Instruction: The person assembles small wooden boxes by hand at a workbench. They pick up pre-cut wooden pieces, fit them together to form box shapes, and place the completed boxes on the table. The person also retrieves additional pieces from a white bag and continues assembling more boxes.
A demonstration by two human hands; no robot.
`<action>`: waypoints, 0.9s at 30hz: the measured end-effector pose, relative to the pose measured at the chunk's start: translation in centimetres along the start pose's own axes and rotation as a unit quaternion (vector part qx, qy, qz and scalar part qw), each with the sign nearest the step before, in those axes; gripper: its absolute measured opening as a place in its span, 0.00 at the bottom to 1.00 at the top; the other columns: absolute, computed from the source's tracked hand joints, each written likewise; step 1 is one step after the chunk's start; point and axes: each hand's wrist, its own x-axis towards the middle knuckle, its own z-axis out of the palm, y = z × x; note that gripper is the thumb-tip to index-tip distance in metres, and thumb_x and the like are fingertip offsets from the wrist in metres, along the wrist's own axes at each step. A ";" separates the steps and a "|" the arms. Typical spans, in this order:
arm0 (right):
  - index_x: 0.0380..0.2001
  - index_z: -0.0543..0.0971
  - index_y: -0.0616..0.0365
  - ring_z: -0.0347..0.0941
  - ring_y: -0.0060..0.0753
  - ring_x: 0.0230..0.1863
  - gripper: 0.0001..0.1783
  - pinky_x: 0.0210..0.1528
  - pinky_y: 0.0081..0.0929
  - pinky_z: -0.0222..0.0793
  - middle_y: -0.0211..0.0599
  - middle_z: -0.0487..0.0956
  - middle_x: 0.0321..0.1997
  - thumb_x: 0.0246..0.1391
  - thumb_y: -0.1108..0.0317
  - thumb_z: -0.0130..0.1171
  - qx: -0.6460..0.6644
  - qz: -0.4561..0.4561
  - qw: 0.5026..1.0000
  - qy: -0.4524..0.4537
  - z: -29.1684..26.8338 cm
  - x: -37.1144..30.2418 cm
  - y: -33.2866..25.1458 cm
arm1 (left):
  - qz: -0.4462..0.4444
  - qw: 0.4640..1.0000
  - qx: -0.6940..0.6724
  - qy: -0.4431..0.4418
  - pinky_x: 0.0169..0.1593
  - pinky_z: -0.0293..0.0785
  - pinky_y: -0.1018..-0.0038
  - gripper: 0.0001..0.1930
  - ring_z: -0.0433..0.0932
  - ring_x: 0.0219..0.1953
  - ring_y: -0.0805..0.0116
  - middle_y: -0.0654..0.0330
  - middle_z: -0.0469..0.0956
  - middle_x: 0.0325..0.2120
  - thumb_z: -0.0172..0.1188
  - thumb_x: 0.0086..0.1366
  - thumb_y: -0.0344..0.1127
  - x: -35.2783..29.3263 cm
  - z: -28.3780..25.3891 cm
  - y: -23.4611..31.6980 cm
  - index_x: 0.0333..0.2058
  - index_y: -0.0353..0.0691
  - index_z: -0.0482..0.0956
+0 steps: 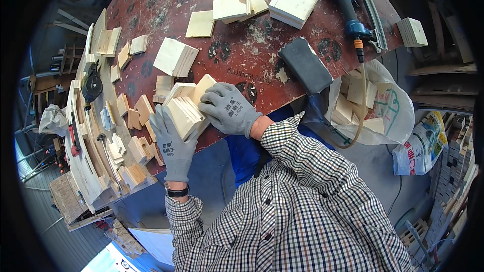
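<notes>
Both hands wear grey work gloves and meet at a stack of pale wooden boards [185, 115] at the near edge of the red table. My left hand [173, 141] grips the stack's left side, its fingers pointing up along the boards. From the right, my right hand [228, 109] curls over a board that stands at an angle against the stack. Its fingertips press on the wood, and the undersides of both hands are hidden. Just beyond lies another stack of square boards [172, 58]. A small wooden piece [163, 86] sits close to my left fingertips.
A dark blue nail gun [348, 12] with an air hose lies at the far right of the red table [166, 5]. Nearer is a dark grey block [305, 65]. A white sack [401, 106] of wood pieces hangs at the right edge. Offcuts and a tape measure [92, 85] lie left.
</notes>
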 end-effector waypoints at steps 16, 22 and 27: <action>0.49 0.80 0.42 0.70 0.44 0.63 0.20 0.73 0.54 0.61 0.33 0.76 0.52 0.51 0.63 0.69 0.000 0.008 1.000 -0.018 -0.2 -0.1 -0.1 | -0.002 1.000 -0.007 -0.005 0.80 0.46 0.44 0.57 0.43 0.80 0.32 0.47 0.48 0.79 0.74 0.60 0.49 -0.1 0.0 0.0 0.78 0.36 0.48; 0.49 0.79 0.41 0.70 0.44 0.63 0.21 0.73 0.55 0.61 0.33 0.76 0.52 0.51 0.63 0.70 -0.002 0.009 1.000 -0.018 -0.3 -0.1 -0.2 | -0.003 1.000 -0.001 -0.007 0.80 0.46 0.44 0.56 0.44 0.79 0.32 0.47 0.48 0.79 0.74 0.61 0.50 -0.1 -0.2 -0.1 0.78 0.36 0.48; 0.49 0.79 0.41 0.70 0.44 0.63 0.20 0.74 0.55 0.60 0.33 0.76 0.52 0.51 0.63 0.70 0.002 0.009 1.000 -0.019 -0.2 -0.1 -0.1 | -0.004 1.000 -0.003 -0.005 0.80 0.45 0.44 0.55 0.44 0.79 0.33 0.46 0.49 0.79 0.73 0.61 0.50 -0.1 -0.1 0.0 0.77 0.35 0.49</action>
